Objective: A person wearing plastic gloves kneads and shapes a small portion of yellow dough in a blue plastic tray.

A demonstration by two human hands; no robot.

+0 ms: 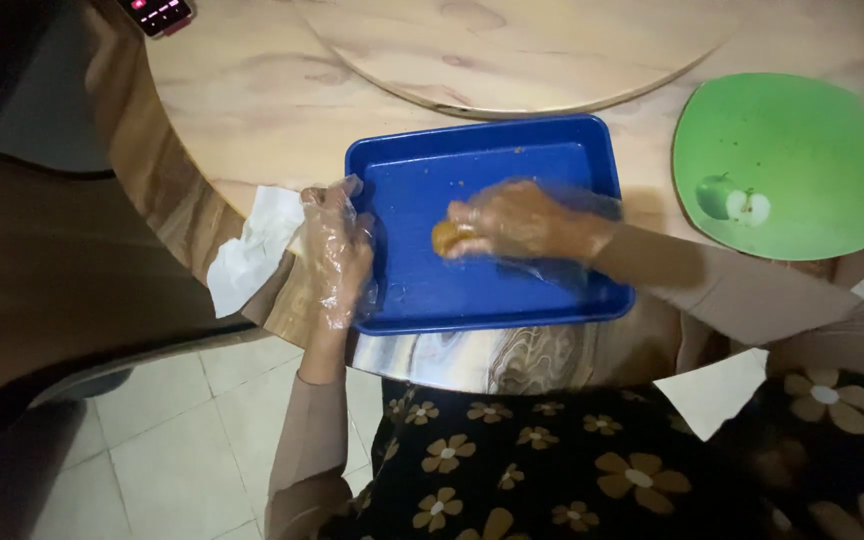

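Blue tray [552, 150] under us: our right hand [522, 220] cups an orange dough lump [444, 237] at its fingertips, while our left hand [337, 250], spread, grips the tray's left rim.

Right hand [517, 220] motion-blurred, covers most of orange lump [444, 237]; device [157, 14] cut off at top edge.

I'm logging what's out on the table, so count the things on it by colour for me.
Blue: 1, the tray
Green: 1, the plate
White: 1, the paper napkin
Orange-brown: 1, the lump of dough under the right hand
Dark: 1, the device with red lights
Total: 5
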